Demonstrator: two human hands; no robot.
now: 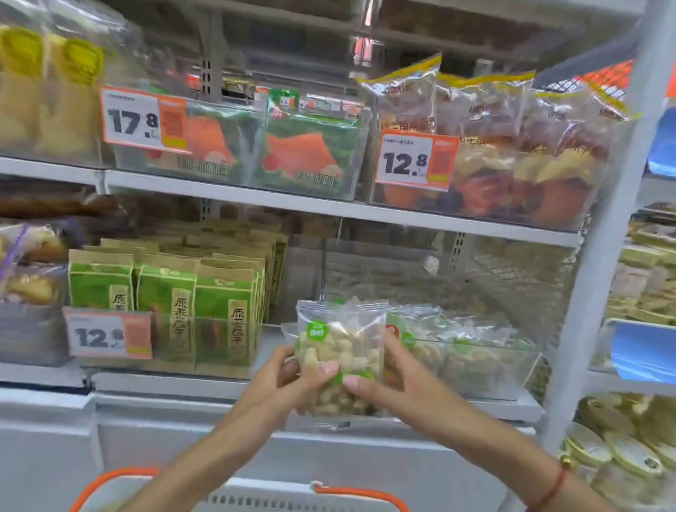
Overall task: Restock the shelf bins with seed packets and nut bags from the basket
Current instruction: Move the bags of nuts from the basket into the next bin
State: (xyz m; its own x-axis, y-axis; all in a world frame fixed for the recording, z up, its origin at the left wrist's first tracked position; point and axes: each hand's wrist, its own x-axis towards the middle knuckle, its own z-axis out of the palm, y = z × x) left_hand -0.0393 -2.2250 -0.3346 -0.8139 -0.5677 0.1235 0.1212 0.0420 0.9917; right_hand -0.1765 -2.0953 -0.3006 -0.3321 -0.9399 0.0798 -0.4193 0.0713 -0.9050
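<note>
Basket (pixel 354 509) lowest, nearest. Left hand (pixel 283 374) and right hand (pixel 391 376) both pinching upright nut bag (pixel 341 357); clear bin (pixel 479 365) just beyond, slightly right.

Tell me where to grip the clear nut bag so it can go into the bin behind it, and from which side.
Grip the nut bag low on its two side edges, coming in from left and right, as the left hand and right hand do now. It stands upright and bulges in the middle, so side holds probably keep it steady and leave its top free to enter the clear bin.

Upper-shelf price tags (pixel 143 118): "17.8", "12.8"; lower tag (pixel 107 333) "12."; green packets (pixel 175 306) "原"
</note>
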